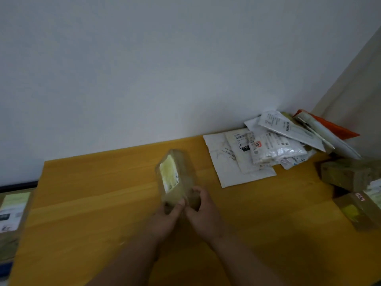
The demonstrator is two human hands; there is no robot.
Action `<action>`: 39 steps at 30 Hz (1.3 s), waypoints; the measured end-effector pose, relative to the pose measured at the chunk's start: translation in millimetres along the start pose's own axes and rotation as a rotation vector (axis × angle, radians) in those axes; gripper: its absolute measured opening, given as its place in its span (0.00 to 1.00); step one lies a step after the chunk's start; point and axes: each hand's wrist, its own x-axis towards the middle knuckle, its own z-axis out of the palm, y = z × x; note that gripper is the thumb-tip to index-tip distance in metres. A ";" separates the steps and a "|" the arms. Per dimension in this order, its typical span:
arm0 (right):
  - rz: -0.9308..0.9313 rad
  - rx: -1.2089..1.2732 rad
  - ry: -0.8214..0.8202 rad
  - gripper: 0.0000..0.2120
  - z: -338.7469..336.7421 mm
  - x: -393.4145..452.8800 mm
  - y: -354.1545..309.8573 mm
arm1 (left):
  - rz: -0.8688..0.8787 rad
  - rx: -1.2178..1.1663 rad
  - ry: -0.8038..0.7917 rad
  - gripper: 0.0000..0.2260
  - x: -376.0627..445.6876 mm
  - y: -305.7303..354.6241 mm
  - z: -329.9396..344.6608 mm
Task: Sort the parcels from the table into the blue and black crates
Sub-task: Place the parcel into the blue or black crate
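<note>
Your left hand (165,219) and right hand (203,213) both grip the near end of a brown box (175,178), thumbs curled onto it. Box is over the middle of the tabletop (92,193), label face up and blurred; can't tell if its far end touches the wood. Pile of white mailers (266,145) in the far right corner. More brown boxes (350,174) along the right edge. Another labelled box (12,211) sits past the left edge.

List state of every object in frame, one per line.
cardboard box: held above the table, label up
left hand: grips box's near end
right hand: grips box's near end
white mailers: piled at the table's far right
brown boxes: resting at right edge
table: yellow
</note>
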 end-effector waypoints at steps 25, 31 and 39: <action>0.007 0.337 -0.157 0.18 117.4 -110.9 -102.5 | 0.283 -0.733 -0.172 0.23 -151.7 -83.2 -182.0; 0.020 0.373 -0.271 0.26 114.7 -118.1 -98.6 | 0.294 -0.821 -0.171 0.19 -163.1 -97.5 -178.4; 0.033 0.524 -0.278 0.20 79.4 -130.0 -85.8 | 0.314 -0.829 0.056 0.21 -172.5 -98.0 -152.5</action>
